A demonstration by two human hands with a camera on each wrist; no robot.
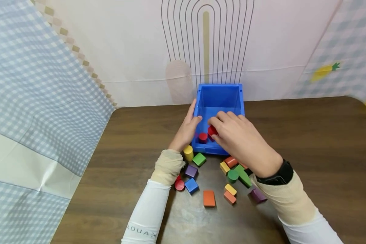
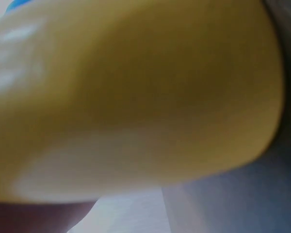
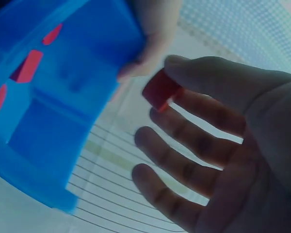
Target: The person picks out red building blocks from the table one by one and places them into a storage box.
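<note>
A blue plastic bin (image 1: pixel 221 90) stands at the back of the table. My left hand (image 1: pixel 186 130) holds its left wall, fingers along the outside and thumb over the rim. Above the bin's near part, my right hand (image 1: pixel 239 139) pinches a red block (image 3: pixel 161 91) between thumb and index finger, the other fingers spread. Inside the bin lie a red cylinder (image 1: pixel 202 137) and other red blocks (image 3: pixel 30 67), partly hidden by the bin wall. A yellow cylinder (image 1: pixel 188 153) stands by my left wrist and fills most of the left wrist view, blurred.
Before the bin lie a green block (image 1: pixel 199 159), a purple block (image 1: pixel 191 171), a blue block (image 1: pixel 191 186) and an orange block (image 1: pixel 209 198). Under my right wrist are a green cylinder (image 1: pixel 232 176) and several other blocks. A patterned cloth (image 1: pixel 134 44) hangs behind the table.
</note>
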